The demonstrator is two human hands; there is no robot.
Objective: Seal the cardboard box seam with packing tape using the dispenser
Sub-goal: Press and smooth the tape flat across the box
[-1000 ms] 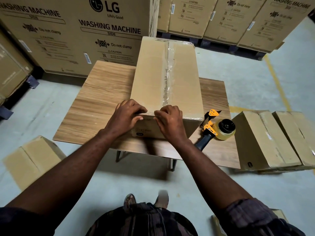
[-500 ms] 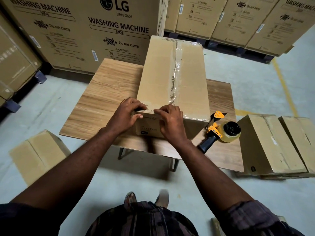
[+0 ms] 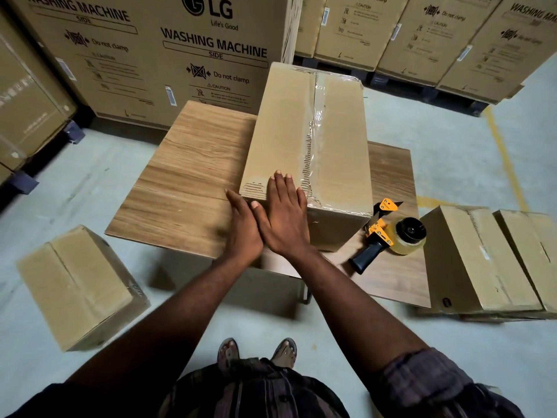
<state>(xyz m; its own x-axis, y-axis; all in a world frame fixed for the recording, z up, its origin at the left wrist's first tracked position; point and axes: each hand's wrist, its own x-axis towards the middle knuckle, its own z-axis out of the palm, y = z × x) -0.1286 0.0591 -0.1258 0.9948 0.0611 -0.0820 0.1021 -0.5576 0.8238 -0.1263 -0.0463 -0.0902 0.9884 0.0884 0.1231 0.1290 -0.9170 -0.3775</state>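
A long cardboard box (image 3: 283, 128) lies on the wooden table (image 3: 193, 164), with clear packing tape (image 3: 318, 116) running along its top seam and a second strip across its near edge. My right hand (image 3: 284, 215) lies flat with straight fingers on the box's near left corner, pressing the tape. Beside it, my left hand (image 3: 242, 224) rests with straight fingers against the box's near left edge, just above the table. The yellow tape dispenser (image 3: 388, 236) with a black handle lies on the table to the right of the box, held by neither hand.
Two flat cardboard boxes (image 3: 479, 254) lie at the table's right end. Another small box (image 3: 75, 282) sits on the floor to the left. Large washing machine cartons (image 3: 144, 52) stand behind the table. My feet (image 3: 256, 351) are on the concrete floor.
Both hands went from curled fingers pressing the tape at the near edge to flat, straight fingers, and slid left to the box's near left corner. The dispenser stayed put.
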